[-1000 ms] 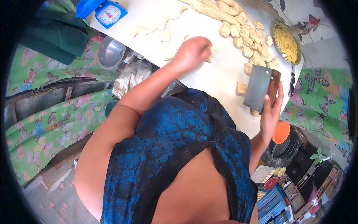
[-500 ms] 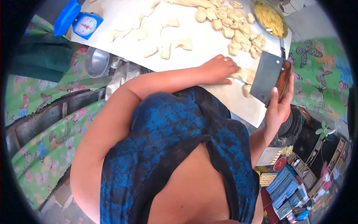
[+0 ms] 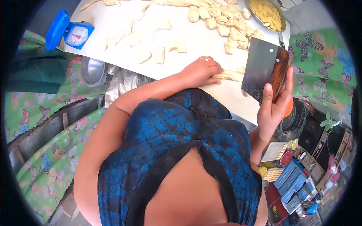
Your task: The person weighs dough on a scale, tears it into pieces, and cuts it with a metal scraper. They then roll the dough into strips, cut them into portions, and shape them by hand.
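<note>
My right hand [image 3: 277, 101] grips a dough scraper [image 3: 260, 64] by its dark wooden handle. The broad grey blade is tilted up at the table's right side and hides part of the dough behind it. My left hand [image 3: 201, 71], wearing a ring, rests low over the near edge of the white table [image 3: 177, 62]. Its thumb and fingers close on the end of a pale dough strip [image 3: 230, 75], which runs right toward the blade. Cut dough pieces [image 3: 160, 54] lie loose beyond my left forearm. Several dough lumps [image 3: 222, 20] are heaped farther back.
A blue kitchen scale [image 3: 78, 34] stands at the table's left corner. At the back right sits a round pan of yellow filling [image 3: 266, 15]. A metal bowl [image 3: 93, 71] is below the table's left edge. Shelves and boxes [image 3: 294, 184] fill the lower right.
My left hand has moved left along the near edge with the dough end, and the strip shows longer. The scraper stays raised in my right hand. The whole view has shifted slightly.
</note>
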`<move>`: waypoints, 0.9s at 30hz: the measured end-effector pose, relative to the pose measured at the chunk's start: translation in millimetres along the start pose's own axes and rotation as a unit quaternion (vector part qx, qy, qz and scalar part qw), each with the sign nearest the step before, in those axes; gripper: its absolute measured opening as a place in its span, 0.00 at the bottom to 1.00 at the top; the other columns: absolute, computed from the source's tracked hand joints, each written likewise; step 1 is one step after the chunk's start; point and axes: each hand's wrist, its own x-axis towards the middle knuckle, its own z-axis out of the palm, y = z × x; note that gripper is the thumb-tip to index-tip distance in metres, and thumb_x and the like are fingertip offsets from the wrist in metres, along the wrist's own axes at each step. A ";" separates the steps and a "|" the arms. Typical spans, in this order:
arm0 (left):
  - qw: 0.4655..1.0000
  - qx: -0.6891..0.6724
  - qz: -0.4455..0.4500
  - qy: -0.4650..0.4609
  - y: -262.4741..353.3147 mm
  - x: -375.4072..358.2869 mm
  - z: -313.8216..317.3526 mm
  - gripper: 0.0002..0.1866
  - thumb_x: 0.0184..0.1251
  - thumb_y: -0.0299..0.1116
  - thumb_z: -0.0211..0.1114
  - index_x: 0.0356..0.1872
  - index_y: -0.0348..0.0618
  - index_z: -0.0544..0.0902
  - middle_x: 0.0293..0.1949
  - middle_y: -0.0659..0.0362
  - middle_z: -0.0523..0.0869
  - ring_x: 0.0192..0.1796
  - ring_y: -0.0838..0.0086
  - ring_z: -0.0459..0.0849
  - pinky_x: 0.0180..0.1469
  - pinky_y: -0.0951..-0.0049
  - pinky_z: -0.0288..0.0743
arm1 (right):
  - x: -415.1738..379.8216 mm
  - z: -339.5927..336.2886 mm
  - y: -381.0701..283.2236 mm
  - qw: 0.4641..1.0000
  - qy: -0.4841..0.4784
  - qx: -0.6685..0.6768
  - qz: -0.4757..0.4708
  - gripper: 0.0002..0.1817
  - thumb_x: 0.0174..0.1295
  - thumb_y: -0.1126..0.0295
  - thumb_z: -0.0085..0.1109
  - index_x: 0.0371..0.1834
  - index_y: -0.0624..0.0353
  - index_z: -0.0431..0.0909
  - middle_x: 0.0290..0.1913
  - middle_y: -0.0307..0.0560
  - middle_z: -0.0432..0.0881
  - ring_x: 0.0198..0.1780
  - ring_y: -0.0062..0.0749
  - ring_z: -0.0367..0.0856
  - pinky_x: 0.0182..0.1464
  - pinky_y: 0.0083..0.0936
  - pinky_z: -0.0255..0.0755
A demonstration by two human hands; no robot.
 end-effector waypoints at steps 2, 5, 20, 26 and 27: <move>1.000 -0.001 -0.004 0.000 0.7 0.7 -0.4 0.18 0.56 0.41 0.70 0.45 0.44 0.82 0.43 0.59 0.84 0.48 0.65 0.79 0.54 0.65 0.69 | 1.4 4.7 -4.3 0.999 0.002 -0.030 -0.027 0.30 0.68 0.77 0.47 0.73 0.66 0.52 0.69 0.57 0.62 0.68 0.34 0.63 0.67 0.29 0.57; 1.000 -0.010 -0.001 0.001 0.4 1.5 -2.8 0.18 0.56 0.42 0.70 0.44 0.43 0.82 0.42 0.59 0.84 0.47 0.65 0.79 0.53 0.65 0.70 | 3.1 17.1 -3.6 0.997 0.035 -0.043 -0.053 0.28 0.67 0.75 0.49 0.71 0.64 0.56 0.69 0.58 0.64 0.68 0.45 0.65 0.66 0.35 0.60; 0.999 -0.037 -0.010 0.014 3.1 -9.2 -7.8 0.13 0.49 0.33 0.68 0.36 0.44 0.80 0.33 0.54 0.80 0.42 0.58 0.79 0.48 0.61 0.71 | 21.9 83.9 8.5 0.943 -0.235 -0.228 0.053 0.33 0.62 0.75 0.50 0.72 0.44 0.56 0.52 0.59 0.77 0.48 0.56 0.78 0.47 0.43 0.74; 0.981 -0.057 -0.121 0.141 -1.5 -10.4 -76.0 0.11 0.56 0.36 0.66 0.35 0.41 0.81 0.34 0.53 0.83 0.42 0.56 0.79 0.48 0.59 0.72 | 21.8 71.6 33.1 0.981 -0.154 -0.118 -0.012 0.32 0.64 0.75 0.48 0.72 0.49 0.55 0.61 0.61 0.73 0.57 0.58 0.75 0.56 0.40 0.71; 0.974 -0.031 -0.151 0.165 -7.3 -11.0 -91.8 0.12 0.56 0.40 0.66 0.35 0.42 0.82 0.37 0.52 0.82 0.43 0.57 0.79 0.48 0.60 0.72 | 22.0 69.4 32.5 0.981 -0.158 -0.110 0.030 0.31 0.64 0.75 0.48 0.72 0.50 0.55 0.60 0.61 0.73 0.57 0.57 0.75 0.56 0.40 0.71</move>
